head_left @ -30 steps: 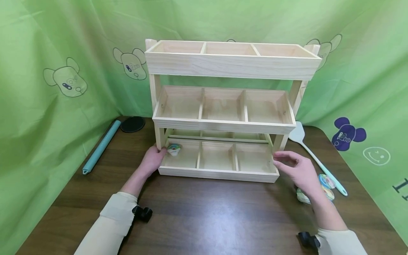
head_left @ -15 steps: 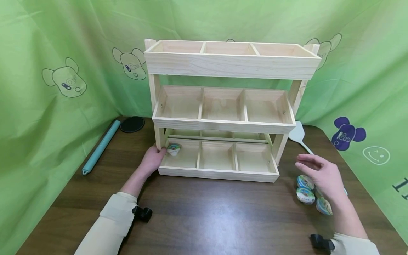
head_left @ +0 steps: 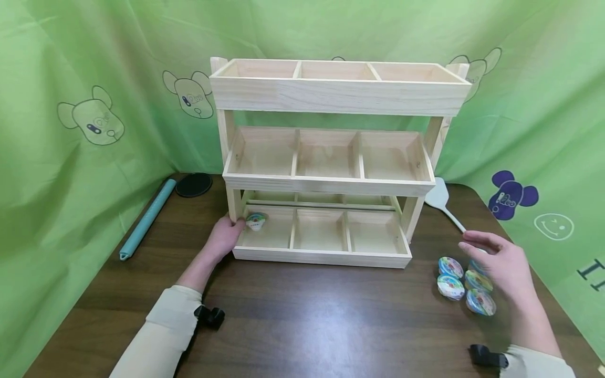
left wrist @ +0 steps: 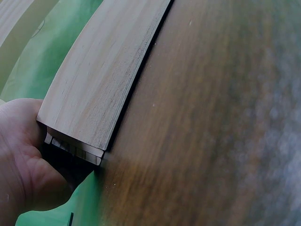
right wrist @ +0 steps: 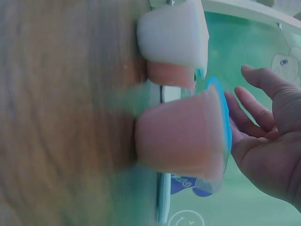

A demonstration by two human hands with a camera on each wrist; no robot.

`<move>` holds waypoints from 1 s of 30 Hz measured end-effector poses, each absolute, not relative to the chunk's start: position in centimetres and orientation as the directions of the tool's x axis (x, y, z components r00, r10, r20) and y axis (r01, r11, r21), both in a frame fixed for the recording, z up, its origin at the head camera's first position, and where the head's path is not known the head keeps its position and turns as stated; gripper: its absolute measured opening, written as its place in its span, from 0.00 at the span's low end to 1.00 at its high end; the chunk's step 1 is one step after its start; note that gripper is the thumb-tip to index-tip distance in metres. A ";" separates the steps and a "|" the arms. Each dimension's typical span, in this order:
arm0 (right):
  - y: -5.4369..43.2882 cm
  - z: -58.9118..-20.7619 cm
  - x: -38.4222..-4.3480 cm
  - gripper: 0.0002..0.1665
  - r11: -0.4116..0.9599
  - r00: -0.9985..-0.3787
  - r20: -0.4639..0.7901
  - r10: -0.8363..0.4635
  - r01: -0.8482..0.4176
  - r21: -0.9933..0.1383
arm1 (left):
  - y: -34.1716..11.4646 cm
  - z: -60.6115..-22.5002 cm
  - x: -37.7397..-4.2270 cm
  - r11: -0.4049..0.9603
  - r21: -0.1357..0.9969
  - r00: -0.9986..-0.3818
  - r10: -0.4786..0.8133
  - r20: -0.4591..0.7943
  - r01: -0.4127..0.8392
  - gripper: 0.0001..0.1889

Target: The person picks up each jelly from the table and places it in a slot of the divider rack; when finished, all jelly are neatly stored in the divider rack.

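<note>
A pale wooden three-tier rack (head_left: pixel 340 97) stands on the table, each tier split into compartments. My left hand (head_left: pixel 224 239) holds the left end of its lowest tray (head_left: pixel 326 258); in the left wrist view the hand (left wrist: pixel 33 160) wraps round that end. One small jelly cup (head_left: pixel 256 221) lies in the tray's left compartment. On the right, my right hand (head_left: pixel 508 265) hovers over a cluster of jelly cups (head_left: pixel 480 302), fingers apart and holding nothing. The right wrist view shows a pink cup (right wrist: pixel 183 134) close to the hand and a white cup (right wrist: pixel 171 35) beyond.
A pale spatula (head_left: pixel 437 194) lies behind the right hand, its handle partly hidden. At the left are a light blue tube (head_left: pixel 147 220) and a black round disc (head_left: pixel 194 185). A green printed curtain (head_left: pixel 113 47) surrounds the dark wood table (head_left: pixel 302 325).
My right hand has moved from the right end of the lowest tray, rightward and toward me, over the jelly cups, uncovering several of them. The left hand stays at the tray.
</note>
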State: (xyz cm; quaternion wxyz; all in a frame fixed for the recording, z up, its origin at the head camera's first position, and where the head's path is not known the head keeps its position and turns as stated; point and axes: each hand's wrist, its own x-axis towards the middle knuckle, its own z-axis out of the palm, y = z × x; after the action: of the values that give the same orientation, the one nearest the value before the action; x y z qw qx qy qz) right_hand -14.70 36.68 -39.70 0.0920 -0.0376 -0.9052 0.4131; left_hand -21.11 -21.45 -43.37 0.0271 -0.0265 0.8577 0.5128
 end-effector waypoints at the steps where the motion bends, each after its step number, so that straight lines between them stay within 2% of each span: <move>1: 36.9 -39.8 -14.7 0.32 0.655 -0.980 0.134 0.148 -0.005 -0.756 | -21.5 -43.4 -21.1 0.472 0.878 -0.997 -0.017 -0.075 -0.074 0.29; 6: 37.7 -40.1 -14.5 0.31 0.660 -0.978 0.122 0.166 0.018 -0.751 | -21.5 -43.3 -21.1 0.475 0.877 -0.997 -0.017 -0.080 -0.079 0.29; 11: 38.3 -40.2 -14.3 0.35 0.681 -0.982 0.087 0.168 0.052 -0.730 | -21.5 -43.3 -21.1 0.480 0.874 -0.996 -0.021 -0.081 -0.081 0.29; 19: 39.0 -40.3 -14.3 0.40 0.760 -0.980 0.029 0.199 0.135 -0.636 | -21.5 -43.2 -21.1 0.480 0.873 -0.996 -0.021 -0.084 -0.084 0.29; 30: 39.8 -40.4 -14.3 0.42 0.752 -0.976 -0.108 0.187 0.213 -0.624 | -21.5 -43.3 -21.2 0.481 0.873 -0.996 -0.017 -0.082 -0.080 0.29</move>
State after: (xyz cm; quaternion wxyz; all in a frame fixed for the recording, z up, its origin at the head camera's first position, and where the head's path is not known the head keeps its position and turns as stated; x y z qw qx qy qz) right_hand -14.26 39.75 -40.39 -0.0192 -0.1069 -0.9358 0.3354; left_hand -21.24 -21.49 -43.32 0.0311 -0.0284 0.8601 0.5084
